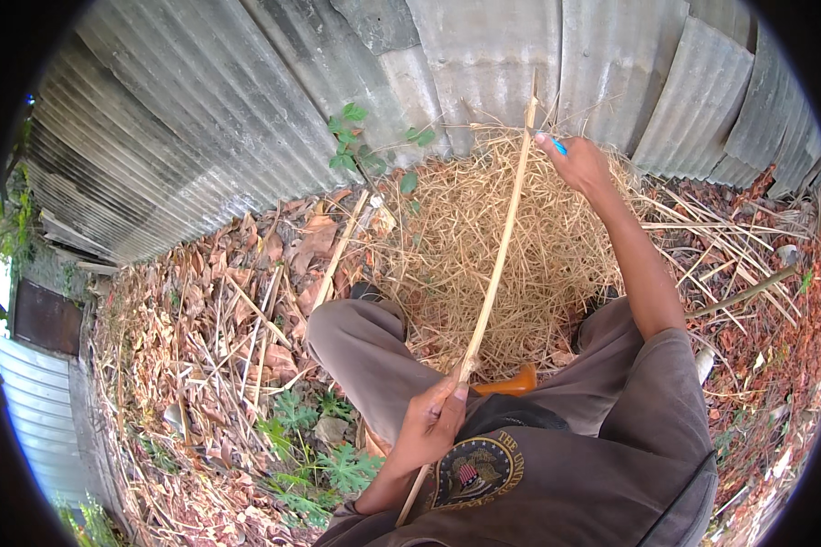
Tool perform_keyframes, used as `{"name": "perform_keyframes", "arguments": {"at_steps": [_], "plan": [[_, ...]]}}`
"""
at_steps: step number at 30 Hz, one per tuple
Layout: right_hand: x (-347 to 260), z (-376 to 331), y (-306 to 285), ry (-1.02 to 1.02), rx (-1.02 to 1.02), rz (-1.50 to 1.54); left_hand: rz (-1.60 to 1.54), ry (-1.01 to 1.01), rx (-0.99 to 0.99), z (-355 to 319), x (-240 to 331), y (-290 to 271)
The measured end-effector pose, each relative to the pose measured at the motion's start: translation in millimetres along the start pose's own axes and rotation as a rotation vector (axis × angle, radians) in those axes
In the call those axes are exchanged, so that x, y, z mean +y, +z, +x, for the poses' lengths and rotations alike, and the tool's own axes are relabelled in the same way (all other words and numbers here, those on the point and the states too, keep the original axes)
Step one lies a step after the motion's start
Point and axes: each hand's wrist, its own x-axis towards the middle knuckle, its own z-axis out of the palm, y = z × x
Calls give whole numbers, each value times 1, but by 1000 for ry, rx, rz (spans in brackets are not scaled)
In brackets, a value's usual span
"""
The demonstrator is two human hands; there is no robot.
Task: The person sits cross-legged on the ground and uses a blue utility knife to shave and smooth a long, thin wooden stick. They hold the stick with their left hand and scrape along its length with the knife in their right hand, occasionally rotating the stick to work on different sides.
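Nearest: lower end of a long split pale wood strip lies over the dark shirt; little room on that side. Left hand closed round the strip's lower part, thumb along it. Strip slants up and away, between the bent trousered knees. Orange curved object sits just beside it at the lap.

Beyond: open room between the knees, above a heap of straw-coloured shavings. Dry leaves spread to the left, loose thin sticks to the right.

Farther: right hand curled shut round a small blue-handled tool, at the strip's upper part; blade contact too small to tell.

Farthest: corrugated metal fence bounds the far edge. Strip's tip overlaps it in view; cannot tell if touching.
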Motion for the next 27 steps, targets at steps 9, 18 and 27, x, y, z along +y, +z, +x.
{"name": "perform_keyframes", "arguments": {"at_steps": [9, 18, 27], "plan": [[-99, -141, 38, -718, -189, 30, -905, -199, 35, 35, 1, -22], [-82, -106, 43, -533, -113, -5, -1033, -357, -5, 41, -6, -17], [-96, -129, 48, -629, -139, 18, -1074, -345, -50, 37, -1, -20]]}}
